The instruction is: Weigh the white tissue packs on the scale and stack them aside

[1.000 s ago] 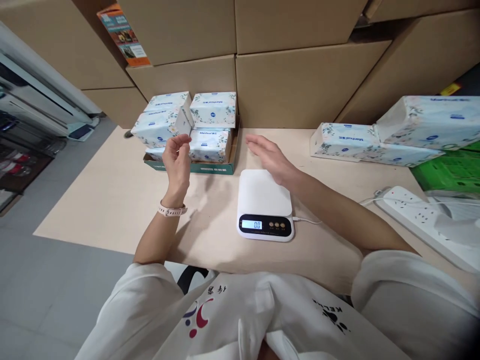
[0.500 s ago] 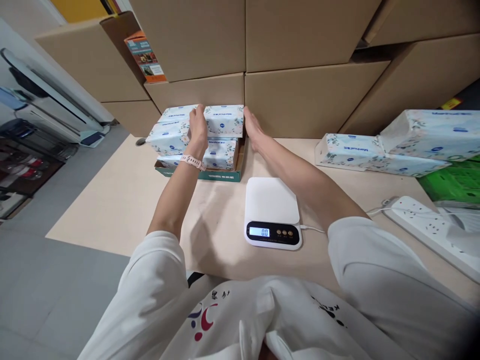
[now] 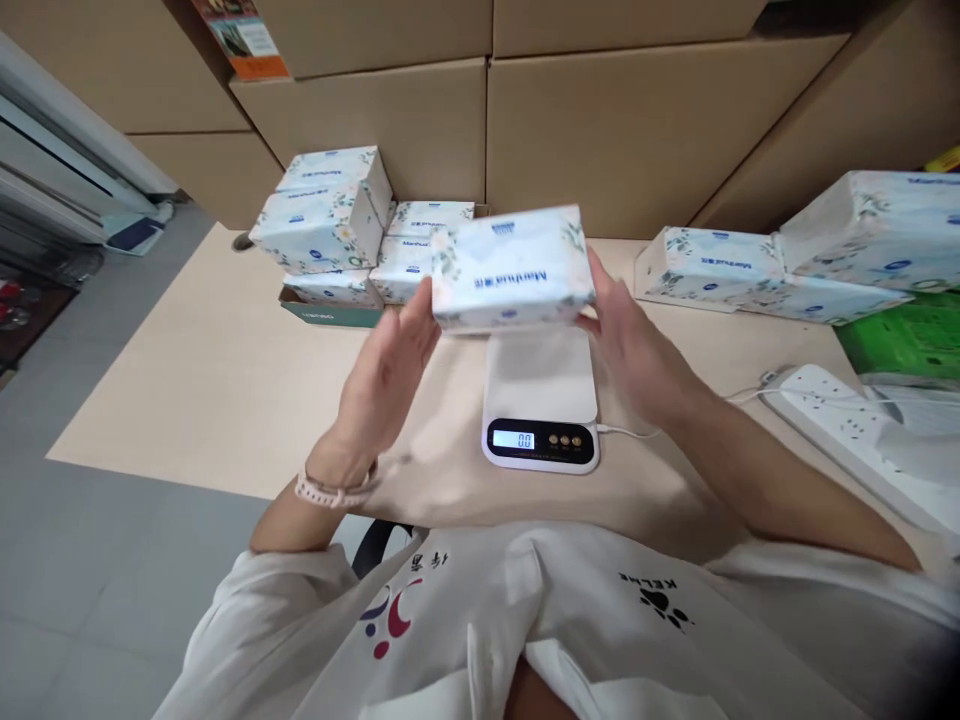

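Tissue pack (image 3: 514, 268), white soft wrap with pale floral print and blue lettering, is held level in the air over the far edge of the scale (image 3: 541, 400). It is pressed end to end between the left hand (image 3: 390, 375) and the right hand (image 3: 637, 345). Stacked packs (image 3: 322, 215) far left, bare table (image 3: 217, 370) near left, more packs (image 3: 709, 265) and a power strip (image 3: 840, 420) at right.

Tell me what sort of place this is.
Probably a stockroom or packing station: plain cardboard cartons stacked behind the table, a digital scale reading 0.0, and the tissue pack held between left hand and right hand, with more packs alongside.
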Demonstrator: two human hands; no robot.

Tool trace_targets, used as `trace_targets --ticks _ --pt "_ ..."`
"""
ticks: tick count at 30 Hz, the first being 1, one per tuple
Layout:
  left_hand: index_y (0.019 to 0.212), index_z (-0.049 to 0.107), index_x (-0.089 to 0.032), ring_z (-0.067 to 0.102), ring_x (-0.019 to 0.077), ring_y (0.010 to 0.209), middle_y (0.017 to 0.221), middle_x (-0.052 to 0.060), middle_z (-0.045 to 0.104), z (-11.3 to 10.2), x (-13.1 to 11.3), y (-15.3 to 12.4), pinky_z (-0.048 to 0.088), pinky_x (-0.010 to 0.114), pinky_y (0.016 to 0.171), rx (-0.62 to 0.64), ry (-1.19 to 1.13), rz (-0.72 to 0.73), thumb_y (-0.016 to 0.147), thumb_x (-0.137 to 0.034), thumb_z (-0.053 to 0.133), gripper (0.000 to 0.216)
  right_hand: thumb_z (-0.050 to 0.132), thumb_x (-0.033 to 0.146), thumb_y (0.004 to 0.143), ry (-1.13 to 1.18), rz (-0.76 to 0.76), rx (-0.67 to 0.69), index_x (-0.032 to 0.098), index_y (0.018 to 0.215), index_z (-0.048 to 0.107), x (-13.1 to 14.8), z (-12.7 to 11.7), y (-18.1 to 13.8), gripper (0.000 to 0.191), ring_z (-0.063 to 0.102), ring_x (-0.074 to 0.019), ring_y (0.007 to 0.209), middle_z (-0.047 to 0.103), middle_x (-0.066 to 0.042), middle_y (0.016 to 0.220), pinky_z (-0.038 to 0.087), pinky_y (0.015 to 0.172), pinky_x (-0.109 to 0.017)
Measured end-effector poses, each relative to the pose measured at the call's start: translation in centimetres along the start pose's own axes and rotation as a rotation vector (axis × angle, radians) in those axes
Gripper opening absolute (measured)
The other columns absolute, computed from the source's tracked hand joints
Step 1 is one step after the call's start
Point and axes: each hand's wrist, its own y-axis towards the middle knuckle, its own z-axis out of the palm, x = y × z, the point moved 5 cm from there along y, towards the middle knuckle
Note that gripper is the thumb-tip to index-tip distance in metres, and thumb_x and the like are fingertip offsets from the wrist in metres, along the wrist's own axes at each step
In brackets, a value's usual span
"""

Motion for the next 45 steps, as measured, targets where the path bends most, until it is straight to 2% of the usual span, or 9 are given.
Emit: trace_targets --ticks 2,5,10,14,17,21,24,33,45 --pt "0.137 0.073 -0.04 0.035 0.0285 0.165 0.165 -0.008 0.053 1.3 1.6 -2.5 0.034 0.05 0.138 0.045 -0.061 -0.077 0.095 -0.073 0.058 0.055 0.036 0.092 0.089 0.019 0.084 -0.001 0.05 0.165 0.035 -1.3 -0.6 -3.9 0.088 0.036 -0.0301 0.165 0.043 0.011 0.172 0.033 0.138 -0.058" --pt "0.14 0.072 -0.044 0.031 0.0268 0.167 0.167 -0.011 0.048 2.4 4.3 -4.1 0.028 0.05 0.141 0.079 -0.125 -0.188 0.092 -0.073 0.063 0.056 0.032 0.091 0.091 0.059 0.183 -0.028 0.053 0.166 0.029 -4.3 -1.1 -7.0 0.084 0.034 -0.0294 0.166 0.036 0.014 0.175 0.027 0.14 -0.059" --pt "0.142 0.068 -0.047 0.024 0.0226 0.169 0.17 -0.014 0.042 3.4 6.7 -4.2 0.018 0.048 0.143 0.117 -0.183 -0.24 0.095 -0.068 0.063 0.052 0.03 0.088 0.094 0.082 0.246 -0.067 0.054 0.167 0.026 -8.4 -1.5 -8.2 0.081 0.031 -0.0272 0.168 0.031 0.016 0.177 0.021 0.141 -0.06" --pt "0.144 0.068 -0.043 0.028 0.0234 0.168 0.17 -0.01 0.045 3.5 7.4 -3.9 0.02 0.047 0.142 0.096 -0.152 -0.216 0.098 -0.065 0.06 0.052 0.032 0.085 0.095 0.054 0.225 -0.079 0.052 0.167 0.03 -8.9 -1.6 -8.1 0.078 0.029 -0.0254 0.169 0.031 0.015 0.177 0.02 0.142 -0.056" --pt "0.141 0.07 -0.037 0.038 0.0248 0.164 0.166 -0.003 0.054 2.6 7.4 -3.2 0.025 0.046 0.14 -0.055 -0.038 -0.106 0.1 -0.063 0.057 0.05 0.035 0.079 0.099 -0.017 0.102 -0.197 0.045 0.161 0.045 -7.7 -2.3 -7.9 0.072 0.036 -0.0274 0.165 0.042 0.008 0.174 0.027 0.14 -0.054" --pt "0.122 0.076 -0.031 0.057 0.0254 0.148 0.148 0.003 0.069 0.8 7.1 -2.5 0.042 0.046 0.129 -0.322 0.052 0.108 0.101 -0.06 0.057 0.04 0.04 0.057 0.106 -0.043 -0.228 -0.597 0.04 0.146 0.063 -6.5 -4.2 -8.5 0.049 0.061 -0.0264 0.145 0.066 -0.001 0.152 0.042 0.131 -0.056" --pt "0.108 0.077 -0.028 0.066 0.025 0.134 0.13 0.005 0.076 0.0 7.3 -2.5 0.051 0.044 0.118 -0.427 0.05 0.222 0.097 -0.058 0.064 0.035 0.04 0.048 0.107 -0.046 -0.415 -0.741 0.033 0.137 0.068 -7.0 -4.7 -9.3 0.044 0.072 -0.0257 0.127 0.075 -0.004 0.133 0.053 0.117 -0.058" --pt "0.099 0.074 -0.024 0.073 0.023 0.116 0.119 0.008 0.079 -0.3 8.5 -2.4 0.057 0.038 0.101 -0.385 -0.004 0.178 0.096 -0.06 0.062 0.038 0.043 0.04 0.107 0.018 -0.455 -0.695 0.027 0.135 0.069 -7.5 -4.6 -9.4 0.04 0.074 -0.0211 0.118 0.077 -0.006 0.125 0.059 0.102 -0.048" --pt "0.092 0.074 -0.023 0.075 0.0216 0.11 0.11 0.007 0.08 -0.2 8.4 -2.5 0.059 0.035 0.097 -0.363 -0.07 0.14 0.095 -0.055 0.061 0.034 0.043 0.044 0.106 0.03 -0.412 -0.726 0.021 0.127 0.07 -7.8 -4.7 -9.3 0.041 0.075 -0.0212 0.105 0.078 -0.008 0.115 0.057 0.094 -0.047"
